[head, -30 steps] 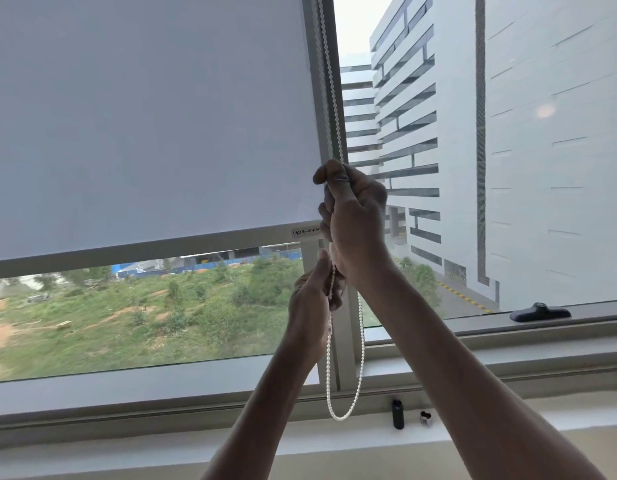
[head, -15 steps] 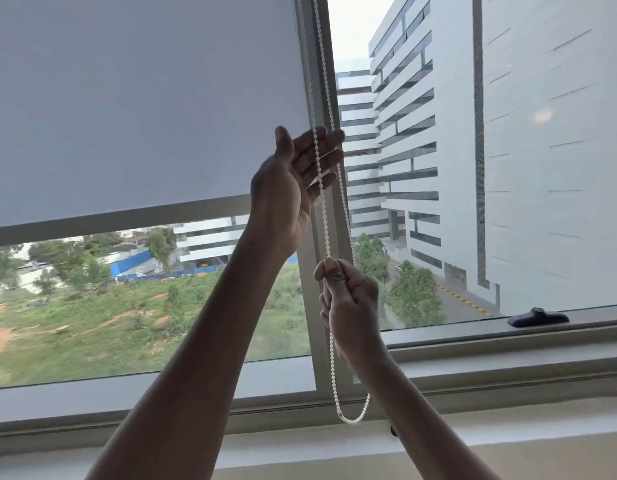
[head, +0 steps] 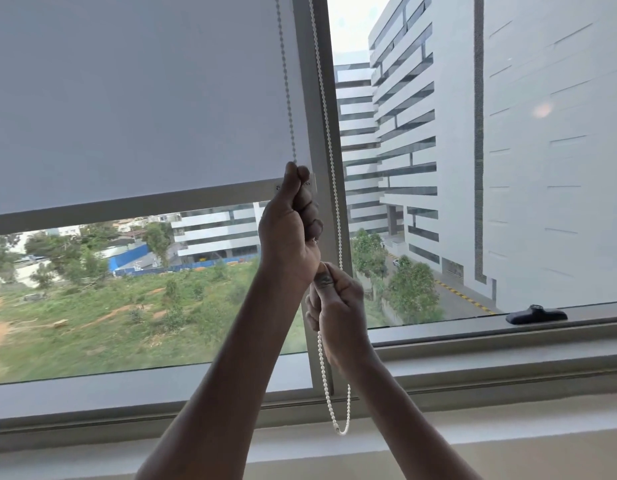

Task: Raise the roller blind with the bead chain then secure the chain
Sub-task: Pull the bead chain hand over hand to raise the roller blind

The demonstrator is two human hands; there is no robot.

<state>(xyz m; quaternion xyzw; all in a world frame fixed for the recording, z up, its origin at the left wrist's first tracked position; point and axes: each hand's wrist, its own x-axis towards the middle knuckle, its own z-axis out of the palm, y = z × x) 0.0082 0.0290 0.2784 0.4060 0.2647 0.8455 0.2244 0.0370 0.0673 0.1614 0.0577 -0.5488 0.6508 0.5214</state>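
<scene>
**Halfway up, both fists on one strand**

While the roller blind [head: 134,98] covers only the upper part of the left pane, its bottom bar [head: 127,206] sitting roughly mid-window, I judge the raising only partly done and the securing not begun. My left hand [head: 291,233] is curled tight around one strand of the bead chain [head: 326,368], thumb pressed on top, up beside the right end of that bar. My right hand [head: 336,317] is just below it, touching its heel, fingers also wrapped shut around the same strand. The other strand runs free along the window frame [head: 317,109] to the right of my fists, and the slack loop hangs down near the sill [head: 473,372].

What worries me is the handover. If I loosen both fists together, the blind's weight could drag the chain back through and drop the fabric. Pulling at an angle away from the frame might jam beads in the clutch overhead, which I cannot see. I also see no hook or cleat for the chain; two small dark objects by the sill are hidden behind my right arm, if present at all, so where to fasten it is unclear.
</scene>
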